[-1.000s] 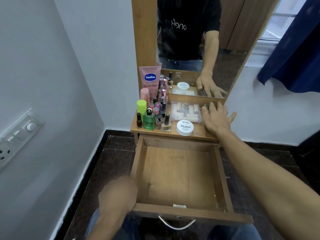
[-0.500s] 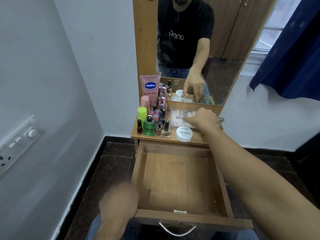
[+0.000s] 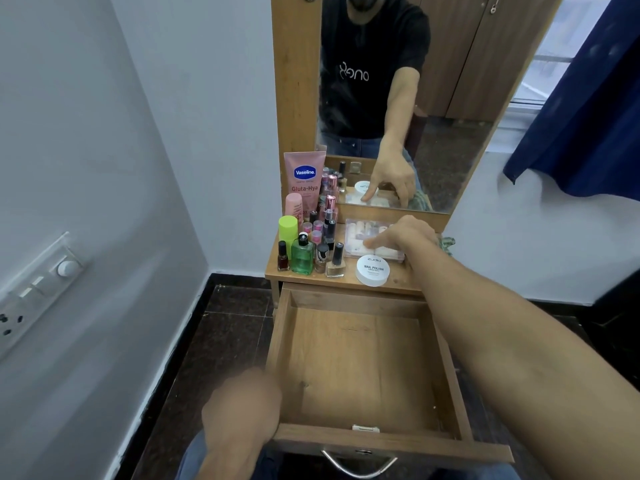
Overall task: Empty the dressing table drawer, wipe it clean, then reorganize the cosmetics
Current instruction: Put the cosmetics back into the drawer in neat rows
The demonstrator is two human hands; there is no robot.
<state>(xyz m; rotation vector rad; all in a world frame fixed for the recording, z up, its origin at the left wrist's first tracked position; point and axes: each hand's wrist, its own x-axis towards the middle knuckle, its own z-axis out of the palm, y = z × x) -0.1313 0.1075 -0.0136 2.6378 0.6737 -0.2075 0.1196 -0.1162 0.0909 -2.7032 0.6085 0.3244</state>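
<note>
The wooden drawer (image 3: 381, 439) is pulled out and holds nothing inside. My left hand (image 3: 242, 407) grips its front left corner. On the dressing table top (image 3: 405, 284), my right hand (image 3: 412, 233) curls over a clear plastic box (image 3: 360, 233) of small cosmetics, fingers closed on its right part. In front of the box sits a white nail polish remover jar (image 3: 373, 270). To the left stand a pink Vaseline tube (image 3: 304, 178), a green bottle (image 3: 302, 258), a lime-capped bottle (image 3: 288, 230) and several nail polishes and lipsticks.
A green cloth (image 3: 446, 242) lies at the table's right edge behind my right hand. The mirror (image 3: 450, 98) rises behind the table. A switch panel (image 3: 34, 289) is on the left wall, and a blue curtain (image 3: 581, 116) hangs at the right.
My right hand moved left from the table's right side, where it lay flat, onto the clear box and curled over it. My left hand stayed at the drawer corner.
</note>
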